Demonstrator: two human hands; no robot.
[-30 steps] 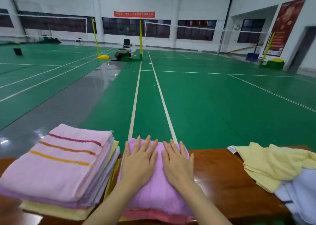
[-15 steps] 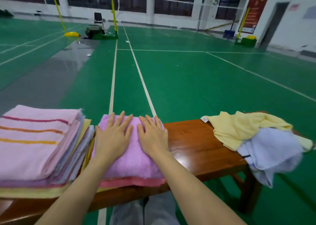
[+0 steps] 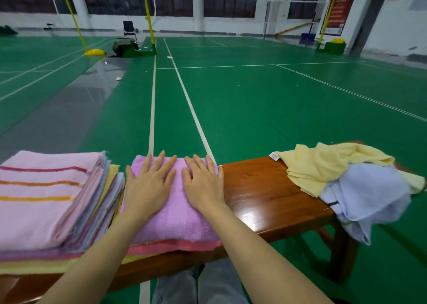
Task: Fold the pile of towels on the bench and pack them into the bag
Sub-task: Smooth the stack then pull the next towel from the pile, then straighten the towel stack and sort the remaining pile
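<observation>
Looking through the head cam: both hands are lying flat on the folded purple towel (image 3: 178, 218), which sits mid-bench and runs from the far edge to the near edge of the wooden bench (image 3: 261, 188). The left hand (image 3: 147, 188) is on the towel's left half and the right hand (image 3: 203, 186) on its right half. Fingers are straight and a bit spread, palms down and pressing, nothing pinched or gripped.

Under the purple one there's a pink towel (image 3: 175, 246), with its edge peeking out along the bench's near edge. At the left end is the stack of folded towels (image 3: 46, 199), topped by a pale pink one with dark red, orange and yellow stripes. It sits right up against the purple towel.

At the right end, well apart from the hands, there's a crumpled yellow towel (image 3: 323, 167). A pale blue towel (image 3: 365, 192) is heaped against it and droops over the near right corner. Glossy wood shows between them and the hands.
</observation>
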